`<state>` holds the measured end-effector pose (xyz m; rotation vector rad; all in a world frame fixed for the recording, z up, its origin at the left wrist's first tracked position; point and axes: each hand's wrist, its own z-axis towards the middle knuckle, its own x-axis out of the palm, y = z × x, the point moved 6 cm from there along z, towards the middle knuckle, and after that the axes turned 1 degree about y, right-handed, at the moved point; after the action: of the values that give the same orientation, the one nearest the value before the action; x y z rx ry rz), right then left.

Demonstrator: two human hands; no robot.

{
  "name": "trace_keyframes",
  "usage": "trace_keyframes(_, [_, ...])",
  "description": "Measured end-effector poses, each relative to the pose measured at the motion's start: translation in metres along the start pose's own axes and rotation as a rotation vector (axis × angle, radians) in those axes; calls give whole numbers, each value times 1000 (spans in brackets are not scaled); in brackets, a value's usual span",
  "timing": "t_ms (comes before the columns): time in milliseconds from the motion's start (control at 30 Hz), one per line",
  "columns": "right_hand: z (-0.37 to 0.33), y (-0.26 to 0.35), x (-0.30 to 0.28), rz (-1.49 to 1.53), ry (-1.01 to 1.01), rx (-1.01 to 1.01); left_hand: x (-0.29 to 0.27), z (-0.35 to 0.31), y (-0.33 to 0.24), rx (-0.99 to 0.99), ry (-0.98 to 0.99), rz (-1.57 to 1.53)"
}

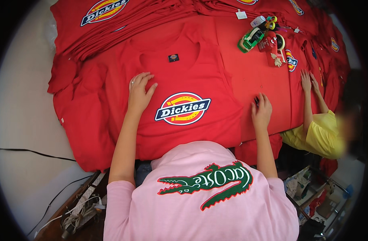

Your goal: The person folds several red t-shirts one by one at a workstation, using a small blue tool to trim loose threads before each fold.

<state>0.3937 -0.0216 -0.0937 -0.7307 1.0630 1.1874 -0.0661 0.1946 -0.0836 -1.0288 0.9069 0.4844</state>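
Observation:
A red sleeveless top [164, 140] lies spread out in front of me, its neck opening toward the far side. A dark neck label [173, 58] shows inside the collar, and a round yellow, red and navy logo [183, 109] sits on the chest. My left hand [141, 93] rests on the left part of the top with its fingers stretched out. To the right of the garment, my right hand [263, 111] is closed round a small black object [256, 101], mostly hidden by the fingers, over the red surface.
Red garments lie piled along the far side [151, 24]. A green tape dispenser [250, 40], a red tape dispenser [274, 47] and a white spool [258, 21] stand at the far right. A co-worker's hands [308, 81] touch red garments there. Open trays [332, 197] sit below, right.

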Motion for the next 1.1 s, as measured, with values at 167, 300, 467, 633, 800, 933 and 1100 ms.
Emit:
trace_keyframes(167, [-18,-37,19,-47,129,151,35,73,-28,50,-115,-249])
trace_keyframes(300, [28,-26,25,-37,65,182,67,111,-37,112,-124,-232])
trace_keyframes(467, [91,39,70,1274,-81,651,88,134,-41,180,-107,-82])
trace_keyframes(633, [149,203,80,1616,429,531,91,138,-39,344,-137,27])
trace_keyframes(800, [168,238,109,1033,485,328,96,141,-26,179,-126,18])
trace_keyframes(933, [173,239,108,824,446,255,98,141,-22,173,-125,-24])
trace_keyframes(1100, [178,244,110,709,488,199,97,142,-24,182,-136,-55])
